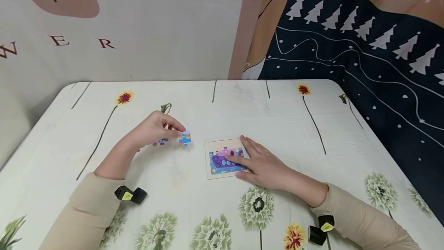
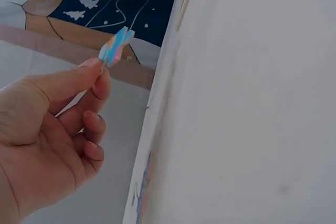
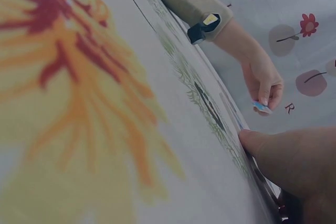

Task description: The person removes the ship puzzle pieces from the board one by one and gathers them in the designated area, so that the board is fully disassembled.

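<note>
Between thumb and forefinger, my left hand (image 1: 158,128) pinches a blue puzzle piece (image 1: 185,137) with orange and pink marks, held above the table. The left wrist view shows the same puzzle piece (image 2: 116,46) edge-on, at the fingertips. Another puzzle piece (image 1: 160,142), partly hidden, lies on the table beneath that hand. To the right is a puzzle board (image 1: 206,160) with a pale frame, bearing a purple and pink ship picture on blue. My right hand (image 1: 265,165) rests with extended fingers on its right side, one finger lying over the picture and covering part of it.
A white cloth printed with flowers covers the table (image 1: 277,119). Behind it hangs a pale backdrop (image 1: 166,26), with a dark tree-patterned cloth (image 1: 319,49) at the right. A small black device (image 1: 131,195) is strapped on each sleeve.
</note>
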`<action>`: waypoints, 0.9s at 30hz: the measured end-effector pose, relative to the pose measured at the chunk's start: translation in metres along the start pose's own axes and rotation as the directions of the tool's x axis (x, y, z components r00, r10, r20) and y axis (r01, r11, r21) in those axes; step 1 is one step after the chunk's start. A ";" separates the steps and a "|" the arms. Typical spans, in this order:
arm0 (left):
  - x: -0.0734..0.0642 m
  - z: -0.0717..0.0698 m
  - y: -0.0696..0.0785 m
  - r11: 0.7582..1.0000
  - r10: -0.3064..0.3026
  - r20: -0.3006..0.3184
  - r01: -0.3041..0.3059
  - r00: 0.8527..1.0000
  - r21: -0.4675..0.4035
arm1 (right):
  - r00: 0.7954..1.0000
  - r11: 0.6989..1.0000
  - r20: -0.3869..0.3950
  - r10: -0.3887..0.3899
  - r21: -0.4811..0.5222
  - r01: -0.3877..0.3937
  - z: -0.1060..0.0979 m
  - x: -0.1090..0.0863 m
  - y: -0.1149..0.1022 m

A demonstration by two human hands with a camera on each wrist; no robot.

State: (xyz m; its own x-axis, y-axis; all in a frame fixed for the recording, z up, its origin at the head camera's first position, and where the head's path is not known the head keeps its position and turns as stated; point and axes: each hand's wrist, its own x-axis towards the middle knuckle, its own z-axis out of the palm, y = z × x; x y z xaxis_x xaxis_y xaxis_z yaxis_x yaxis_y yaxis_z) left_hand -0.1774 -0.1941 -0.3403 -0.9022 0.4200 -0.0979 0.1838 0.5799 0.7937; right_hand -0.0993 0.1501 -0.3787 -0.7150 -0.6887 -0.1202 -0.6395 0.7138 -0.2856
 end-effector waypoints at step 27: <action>0.011 -0.001 -0.032 0.998 -0.007 0.027 0.005 1.000 0.065 | 1.000 1.000 0.001 -0.002 0.000 0.002 0.000 0.000 0.000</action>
State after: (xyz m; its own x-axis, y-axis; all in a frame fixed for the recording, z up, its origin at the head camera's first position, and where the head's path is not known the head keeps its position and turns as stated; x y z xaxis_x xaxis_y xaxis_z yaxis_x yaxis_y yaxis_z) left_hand -0.1941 -0.2086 -0.3660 -0.8926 0.4346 -0.1197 0.2041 0.6263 0.7524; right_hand -0.0990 0.1502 -0.3784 -0.7137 -0.6901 -0.1203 -0.6409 0.7125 -0.2855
